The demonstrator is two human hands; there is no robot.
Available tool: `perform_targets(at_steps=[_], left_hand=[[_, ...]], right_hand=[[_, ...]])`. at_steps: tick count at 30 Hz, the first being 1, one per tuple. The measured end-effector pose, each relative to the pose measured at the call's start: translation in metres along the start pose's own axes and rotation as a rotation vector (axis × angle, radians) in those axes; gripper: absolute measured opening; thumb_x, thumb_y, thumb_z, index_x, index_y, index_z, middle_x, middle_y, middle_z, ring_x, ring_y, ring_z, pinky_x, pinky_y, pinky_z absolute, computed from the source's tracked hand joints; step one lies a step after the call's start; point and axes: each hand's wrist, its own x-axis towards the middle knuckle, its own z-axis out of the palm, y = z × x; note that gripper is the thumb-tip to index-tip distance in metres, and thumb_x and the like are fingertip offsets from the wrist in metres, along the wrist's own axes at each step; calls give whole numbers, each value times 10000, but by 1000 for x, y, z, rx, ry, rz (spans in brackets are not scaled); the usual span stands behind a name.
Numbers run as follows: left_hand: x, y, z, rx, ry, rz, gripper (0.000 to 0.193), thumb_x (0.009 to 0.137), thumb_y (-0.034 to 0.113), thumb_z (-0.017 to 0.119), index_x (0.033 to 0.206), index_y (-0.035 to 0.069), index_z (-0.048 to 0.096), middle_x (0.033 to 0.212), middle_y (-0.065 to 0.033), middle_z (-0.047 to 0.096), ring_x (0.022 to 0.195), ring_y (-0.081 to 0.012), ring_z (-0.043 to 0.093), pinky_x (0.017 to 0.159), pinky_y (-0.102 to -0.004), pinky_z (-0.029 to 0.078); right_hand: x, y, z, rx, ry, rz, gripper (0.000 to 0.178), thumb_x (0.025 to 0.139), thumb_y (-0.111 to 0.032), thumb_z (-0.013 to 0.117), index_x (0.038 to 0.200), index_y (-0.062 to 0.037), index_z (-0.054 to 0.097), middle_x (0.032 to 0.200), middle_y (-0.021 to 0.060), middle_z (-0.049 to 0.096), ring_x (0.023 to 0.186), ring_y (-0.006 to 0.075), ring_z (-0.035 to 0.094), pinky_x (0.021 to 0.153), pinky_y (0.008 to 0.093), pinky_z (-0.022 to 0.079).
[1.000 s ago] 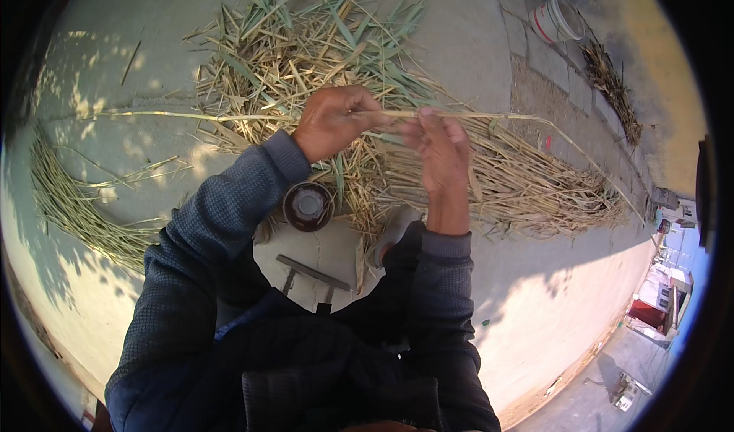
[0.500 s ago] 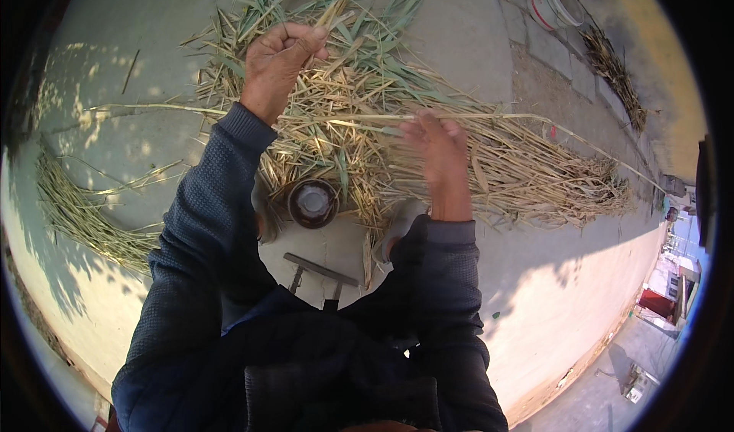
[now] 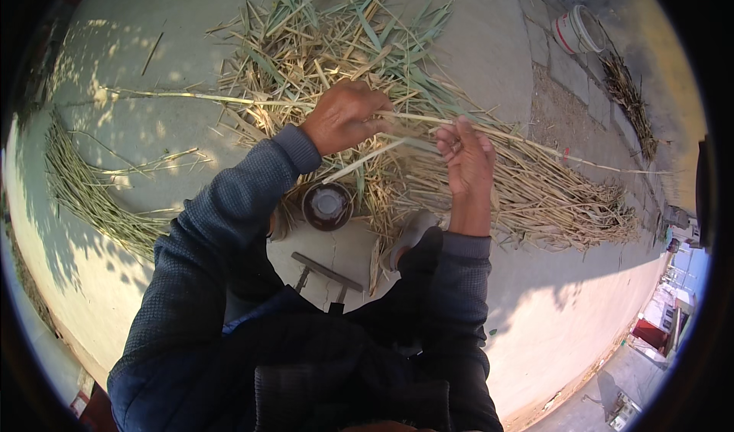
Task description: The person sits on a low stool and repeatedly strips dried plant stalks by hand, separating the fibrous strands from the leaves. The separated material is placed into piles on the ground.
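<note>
Fingers of left hand [image 3: 345, 116] curled tight around a long reed stalk [image 3: 191, 97]; right hand [image 3: 468, 157] fingers pinch the same stalk further along. Stalk spans above the reed pile [image 3: 428, 157]. Round can [image 3: 327, 205] sits below on concrete, white bucket [image 3: 578, 30] well apart.

A white bucket [image 3: 579, 29] stands far off; a round dark cup [image 3: 328, 205] sits on the concrete floor [image 3: 489, 42].

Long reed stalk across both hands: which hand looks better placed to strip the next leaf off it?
Probably the left hand. It is closed over the long reed stalk on its leafy side, while the right hand grips the stalk to steady it above the reed pile.
</note>
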Motion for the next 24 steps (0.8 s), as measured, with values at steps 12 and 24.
perform_targets(at_steps=[12,24], left_hand=[[5,9,1,-616,257,-388,132,930,163,769,952,36,737,848,-58,745,770,-118,687,732,-303,559],[-1,-1,-19,-182,-64,-82,254,975,279,713,997,26,726,813,-96,706,741,-223,669,668,-362,509]], right_hand=[[-3,-3,3,50,21,-23,244,944,-233,779,936,-6,688,864,130,746,762,209,732,661,314,603],[-14,-8,-4,46,29,-58,206,942,-191,780,988,-18,677,876,131,747,755,180,725,647,281,596]])
